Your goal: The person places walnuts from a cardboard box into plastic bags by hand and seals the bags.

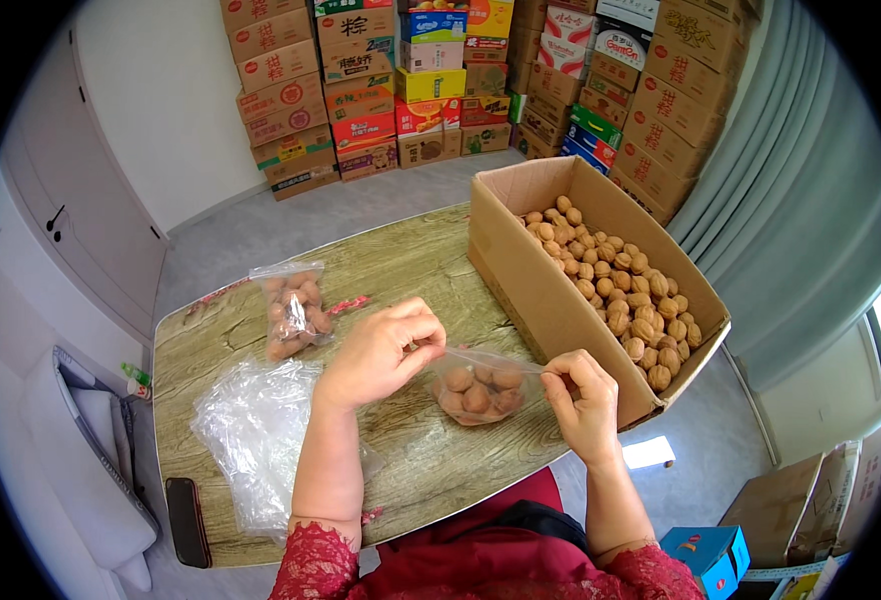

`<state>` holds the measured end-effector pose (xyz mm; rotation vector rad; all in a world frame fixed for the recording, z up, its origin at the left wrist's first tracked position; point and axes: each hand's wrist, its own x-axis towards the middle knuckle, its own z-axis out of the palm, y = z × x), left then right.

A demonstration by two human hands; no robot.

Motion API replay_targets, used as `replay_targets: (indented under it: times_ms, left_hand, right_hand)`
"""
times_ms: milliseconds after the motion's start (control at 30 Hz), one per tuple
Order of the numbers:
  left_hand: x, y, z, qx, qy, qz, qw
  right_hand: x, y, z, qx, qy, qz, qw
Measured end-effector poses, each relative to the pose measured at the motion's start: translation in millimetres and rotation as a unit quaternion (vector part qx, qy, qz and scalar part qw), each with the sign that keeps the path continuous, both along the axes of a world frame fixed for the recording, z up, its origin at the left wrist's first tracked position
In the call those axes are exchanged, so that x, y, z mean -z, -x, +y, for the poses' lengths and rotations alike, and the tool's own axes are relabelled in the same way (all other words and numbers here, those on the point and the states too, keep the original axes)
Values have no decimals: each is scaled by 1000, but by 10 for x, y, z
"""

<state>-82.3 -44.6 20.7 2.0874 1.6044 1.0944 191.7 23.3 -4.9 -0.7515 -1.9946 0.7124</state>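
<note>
A clear plastic zip bag (478,394) with several walnuts in it rests near the table's front edge. My left hand (389,350) pinches the left end of its top edge, and my right hand (583,400) pinches the right end, so the mouth is stretched between them. Farther left lies a second clear bag (296,308) filled with walnuts. Beneath my left forearm spreads a pile of flat clear plastic bags (251,435). On the right, beyond my right hand, a large open cardboard box (536,285) holds many loose walnuts (616,285).
The wood-patterned table (411,250) has a curved edge. A dark phone (188,522) lies at its front left corner. Stacked cartons (361,90) line the far wall. A grey chair (91,450) stands at left, a blue box (706,555) at lower right.
</note>
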Motion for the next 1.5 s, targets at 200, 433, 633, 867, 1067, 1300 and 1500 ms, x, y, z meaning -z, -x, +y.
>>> replay_targets:
  times_ms: [200,433,633,867,1067,1300,1500]
  left_hand:
    - [10,-44,11,-11,-28,36,999]
    - [-29,-146,30,22,-30,41,998]
    - [-16,-179,49,18,-66,95,993]
    - [-40,-267,51,29,-75,105,991]
    - [-7,-271,60,47,-81,97,991]
    - [25,-411,89,47,-99,79,991]
    - [-6,-419,80,62,-95,91,989]
  right_hand:
    - [-7,-1,21,-14,-12,-3,1000]
    - [-57,76,15,-1,-80,-20,997]
    - [-53,94,41,-3,-133,-39,990]
    - [-43,152,62,-10,-165,-49,985]
    - [-81,184,50,-18,-197,-66,978]
    - [-120,265,19,-11,-231,-82,969]
    - [-103,296,9,-17,-237,-107,965]
